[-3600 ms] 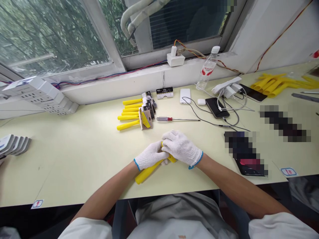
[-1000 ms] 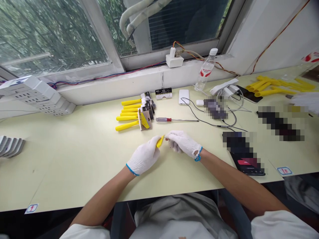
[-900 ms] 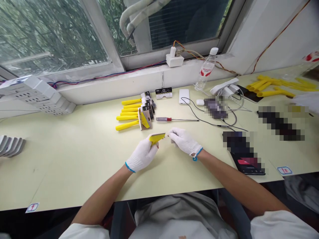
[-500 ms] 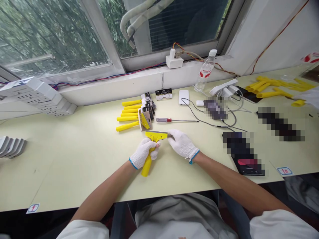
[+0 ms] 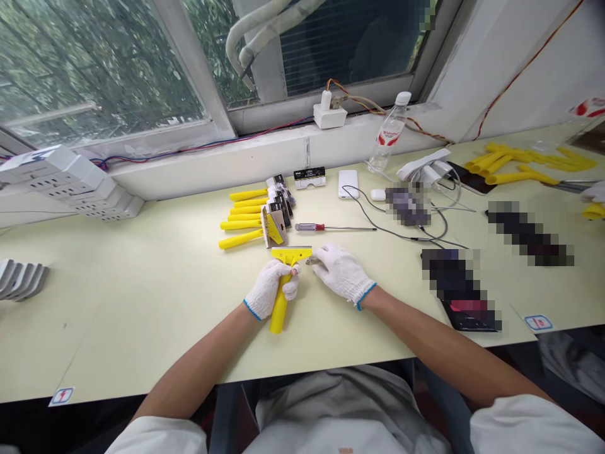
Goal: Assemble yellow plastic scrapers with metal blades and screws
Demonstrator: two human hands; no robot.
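Observation:
My left hand (image 5: 270, 290), in a white knit glove with a blue cuff, is wrapped round the neck of a yellow scraper (image 5: 278, 314). The scraper's wide head points away from me, a thin metal blade along its far edge, and the handle slants toward me. At the right end of that head is my right hand (image 5: 341, 272), gloved alike, its thumb and fingertips pinched together. Something small and dark shows at these fingertips, too small to name. Beyond the hands lie several yellow-handled scrapers (image 5: 241, 239) in a row, their heads to the right, and a screwdriver (image 5: 335, 227).
A small black-and-white box (image 5: 310, 178), a white power bank (image 5: 348, 184) and cables stand at the back. Phones (image 5: 466, 296) lie on the right, near a water bottle (image 5: 390, 135). Yellow handles (image 5: 515, 161) are piled far right, beside another person's gloved hand (image 5: 596, 192). White boxes (image 5: 70, 183) are stacked left.
The scraper and my left hand have shifted slightly left. My right hand has also moved a little left, its fingertips now just below the head's right end. At far right, the other person's hand has moved.

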